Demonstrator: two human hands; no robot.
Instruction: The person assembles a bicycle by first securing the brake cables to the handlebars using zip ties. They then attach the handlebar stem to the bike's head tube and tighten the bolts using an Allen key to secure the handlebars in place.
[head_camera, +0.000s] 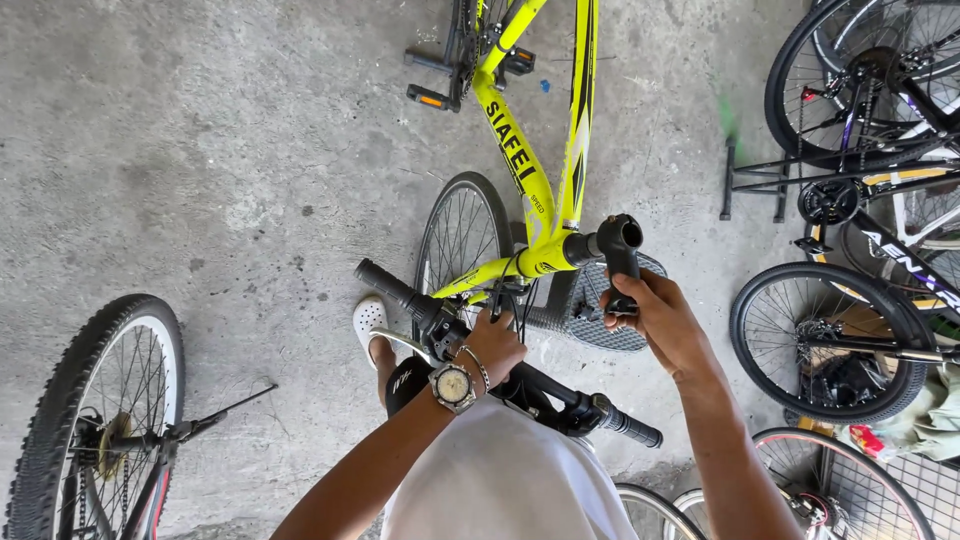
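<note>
Holding: left hand (492, 345) closed around black handlebar (500, 365), detached, lying across the person's front.
Right hand (662, 322): clamped on black stem (620, 255).
Stem position: atop yellow bike frame (520, 165), above front wheel (462, 235).
Ground: concrete floor (200, 150).

Black handlebar (520, 375) with rubber grips, detached from the stem, lying diagonally. Black stem (618, 255) upright on the yellow bicycle frame (520, 160), clamp open.
</note>
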